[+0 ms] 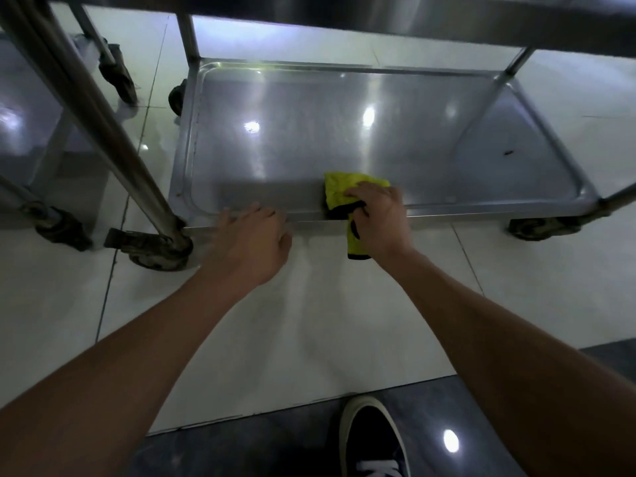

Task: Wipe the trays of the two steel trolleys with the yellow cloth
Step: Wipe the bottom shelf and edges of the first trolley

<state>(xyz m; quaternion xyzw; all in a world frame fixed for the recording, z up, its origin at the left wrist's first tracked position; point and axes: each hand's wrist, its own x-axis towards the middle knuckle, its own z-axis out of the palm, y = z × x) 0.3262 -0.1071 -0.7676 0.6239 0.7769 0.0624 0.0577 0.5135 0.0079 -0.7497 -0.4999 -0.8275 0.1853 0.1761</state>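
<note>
Brushed steel fills the view: the bottom tray point(309, 132) of a trolley point(395, 15), a shallow rectangular pan with rounded corners and a raised rim, dull grey and streaked with bright reflections of ceiling lights. A small dark speck point(508, 153) lies on its right part.

My right hand point(380, 218) grips the cloth point(344, 191) at the tray's near rim, right of centre. The cloth is bright yellow, soft and crumpled, with a black edging. Its upper part is spread on the tray floor under my fingertips; the rest is bunched in my curled fingers and hangs over the rim, its end dangling below my palm.

My left hand point(253, 235) rests on the same near rim, further left, well apart from the cloth. Its fingers curl over the steel edge. The hand is blurred, so I cannot tell whether it is grasping the rim.

Round steel posts rise from the tray's corners. Beneath them sit dark, grimy castors point(540, 227). To the left stands a second trolley point(31, 139), just beside the first, with its own tubular legs and worn castors.

The floor point(309, 321) is glossy pale tile with thin grout lines, giving way to darker polished stone near me. A dark shoe point(373, 438) with a white sole and white laces shows at the bottom.
</note>
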